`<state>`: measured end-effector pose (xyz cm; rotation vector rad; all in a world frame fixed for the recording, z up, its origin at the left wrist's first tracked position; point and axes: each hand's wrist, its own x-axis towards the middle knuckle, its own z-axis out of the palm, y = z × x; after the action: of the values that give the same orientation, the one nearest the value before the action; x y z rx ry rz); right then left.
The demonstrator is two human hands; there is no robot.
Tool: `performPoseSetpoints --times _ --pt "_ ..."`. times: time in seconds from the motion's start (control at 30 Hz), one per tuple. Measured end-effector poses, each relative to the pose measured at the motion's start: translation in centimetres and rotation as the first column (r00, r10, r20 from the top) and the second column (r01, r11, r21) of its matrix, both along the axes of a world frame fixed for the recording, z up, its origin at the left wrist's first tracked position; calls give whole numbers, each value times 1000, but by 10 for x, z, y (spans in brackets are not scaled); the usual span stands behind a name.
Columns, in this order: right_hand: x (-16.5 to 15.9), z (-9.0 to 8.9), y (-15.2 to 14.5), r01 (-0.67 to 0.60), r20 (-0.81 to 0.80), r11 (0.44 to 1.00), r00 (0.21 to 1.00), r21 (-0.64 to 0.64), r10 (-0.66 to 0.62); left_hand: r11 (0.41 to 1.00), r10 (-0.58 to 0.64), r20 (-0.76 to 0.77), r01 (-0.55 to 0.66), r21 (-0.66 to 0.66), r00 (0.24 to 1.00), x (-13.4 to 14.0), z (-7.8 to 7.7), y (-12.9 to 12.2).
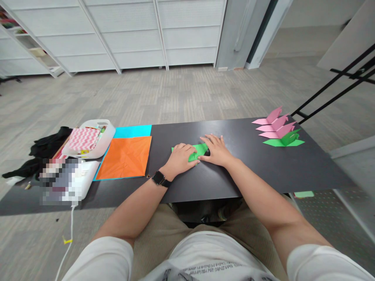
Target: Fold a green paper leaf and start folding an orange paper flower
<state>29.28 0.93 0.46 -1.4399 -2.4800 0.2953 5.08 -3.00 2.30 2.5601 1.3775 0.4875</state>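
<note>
A folded piece of green paper (200, 150) lies on the dark table in front of me, partly covered by both hands. My left hand (182, 157), with a black watch on the wrist, rests flat over the paper's left part, fingers stretched out. At the paper's right end is my right hand (217, 151), its fingers spread and its thumb reaching toward the left hand. Neither hand grips the paper. Farther right stand several folded paper birds: pink ones (274, 125) in a row and a green one (288, 139) nearest me.
Orange paper sheets (125, 158) lie on blue paper (134, 131) left of my hands. Beyond them are a white basket (107, 136) with a pink zigzag cloth (84, 139), a black cloth (48, 146) and a white device with a cable (72, 226). The table (187, 187) ends just before my lap.
</note>
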Motion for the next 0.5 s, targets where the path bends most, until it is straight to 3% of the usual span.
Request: performPoseSetpoints --times 0.5 --pt "21 -8 22 205 12 976 979 -67 -205 1000 -17 -10 16 -22 1000 -1 3 0"
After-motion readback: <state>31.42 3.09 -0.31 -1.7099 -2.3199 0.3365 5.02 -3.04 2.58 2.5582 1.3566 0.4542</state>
